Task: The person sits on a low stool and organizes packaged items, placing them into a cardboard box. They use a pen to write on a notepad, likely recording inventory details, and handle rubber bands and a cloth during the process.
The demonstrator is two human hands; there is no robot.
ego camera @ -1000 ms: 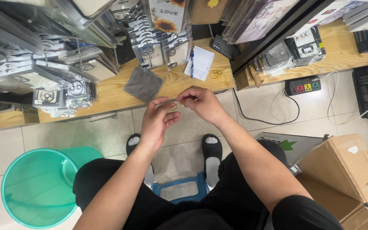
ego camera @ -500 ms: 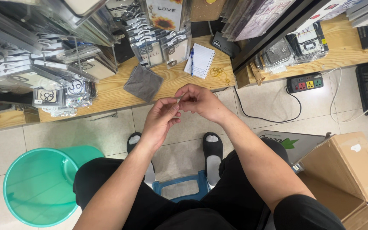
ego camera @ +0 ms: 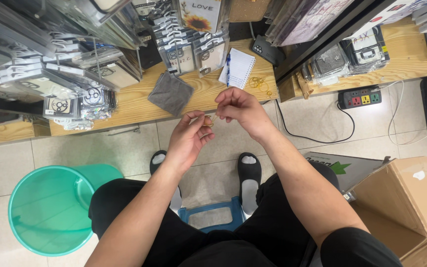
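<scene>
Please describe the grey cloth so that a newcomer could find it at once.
Look along the wooden shelf just above the tiled floor. The grey cloth lies flat there, left of the spiral notepad, the only soft, plain dark thing among glossy packaged phone cases.

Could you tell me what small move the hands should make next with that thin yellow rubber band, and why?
Probably draw the hands slightly apart to open the loop. The left hand and right hand both pinch the thin yellow rubber band close together above the floor, so it hangs slack and bunched. More loose yellow bands lie on the wooden shelf.
</scene>
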